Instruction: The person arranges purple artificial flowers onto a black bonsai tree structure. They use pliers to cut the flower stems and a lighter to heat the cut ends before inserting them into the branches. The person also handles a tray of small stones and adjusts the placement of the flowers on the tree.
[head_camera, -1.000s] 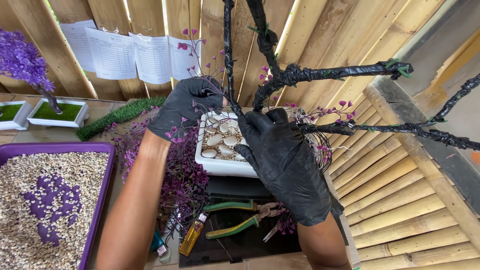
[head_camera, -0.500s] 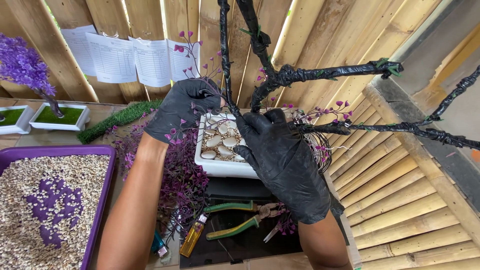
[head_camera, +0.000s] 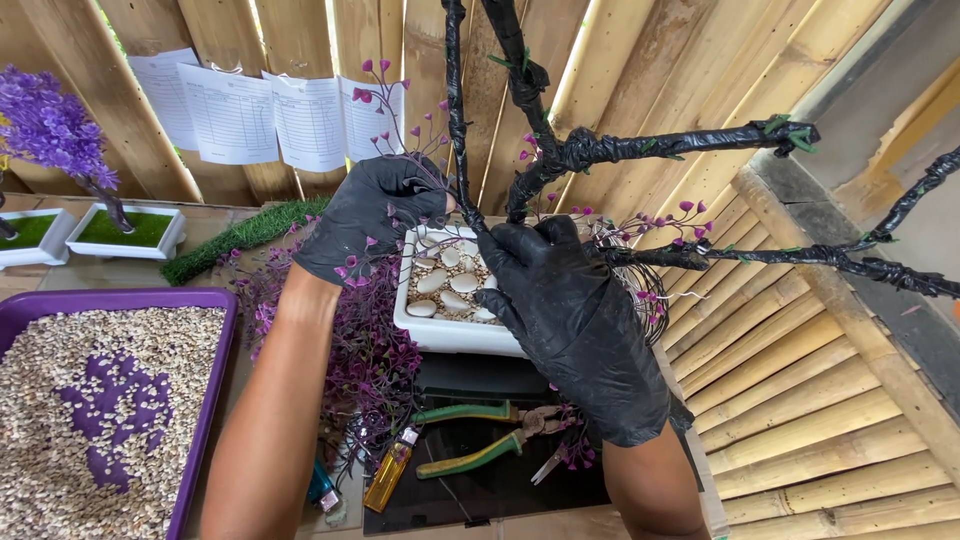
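Note:
An artificial tree with black-wrapped branches rises from a white pot filled with white pebbles. My left hand, in a black glove, pinches a thin sprig of purple buds against an upright black branch. My right hand, also gloved in black, is wrapped around the base of the trunk just above the pot. Small purple buds dot the branch that reaches out to the right.
A purple tray of gravel lies at the left. Purple foliage, green-handled pliers, a yellow lighter and small scissors lie on a black mat below the pot. Two small potted trees and pinned paper sheets stand at the back left.
The view has shifted slightly. Both hands hold almost the same places on the tree; my left hand's fingers have edged a little along the branch.

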